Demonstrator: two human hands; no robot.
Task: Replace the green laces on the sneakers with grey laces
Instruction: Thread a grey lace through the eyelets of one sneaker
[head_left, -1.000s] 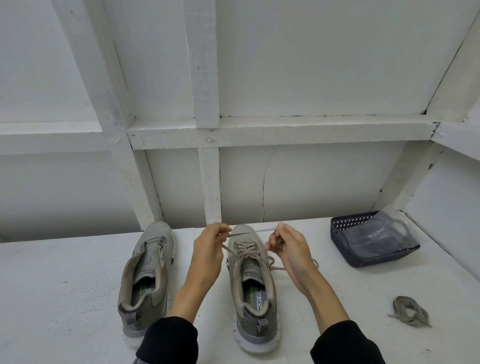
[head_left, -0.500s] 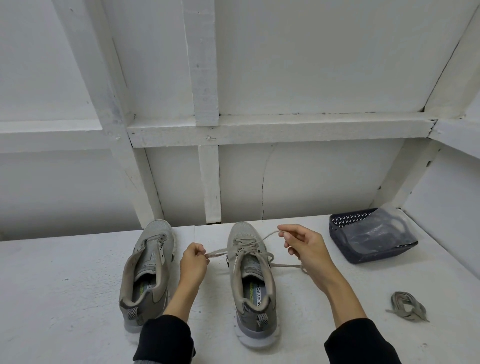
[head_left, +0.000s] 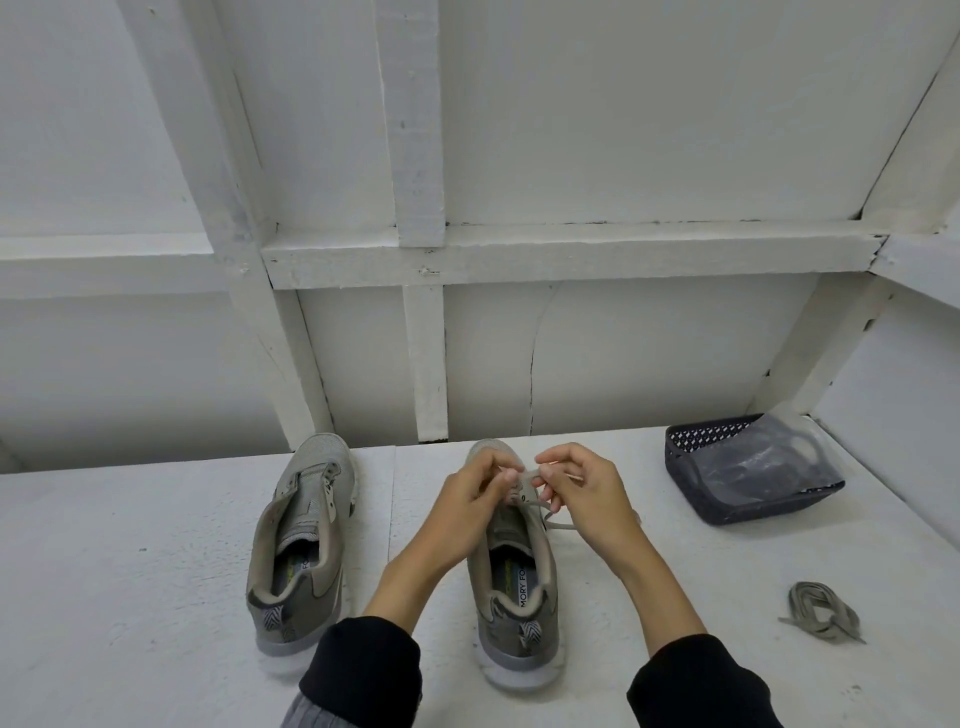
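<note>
Currently I am looking down at a white painted surface (head_left: 156, 545) that is running up to a white framed wall (head_left: 519, 130). Two grey sneakers are standing on it side by side, toes toward the wall. The left sneaker (head_left: 301, 540) is sitting well apart from both hands, with no lace that I can make out in its eyelets. The right sneaker (head_left: 511, 577) is lying under the hands, heel toward me.

A dark perforated basket (head_left: 691, 462) is sitting at the far right of the surface with a clear plastic bag (head_left: 763, 462) lying in it; the bag's contents are too blurred to tell.

My left hand (head_left: 465, 499) and right hand (head_left: 584, 496) are meeting over the front of the right sneaker. Both sets of fingers are curling in and pinching a pale grey lace (head_left: 530, 475) between them, just above the eyelets. A loose run of this lace is trailing off the right side of the shoe under the right hand. I cannot tell which eyelet it is passing through.

A bundled lace (head_left: 823, 613) is lying loose on the surface near the right edge, well apart from both sneakers; it is looking greyish-olive in this light.

Black sleeves (head_left: 363, 670) are covering both forearms.
</note>
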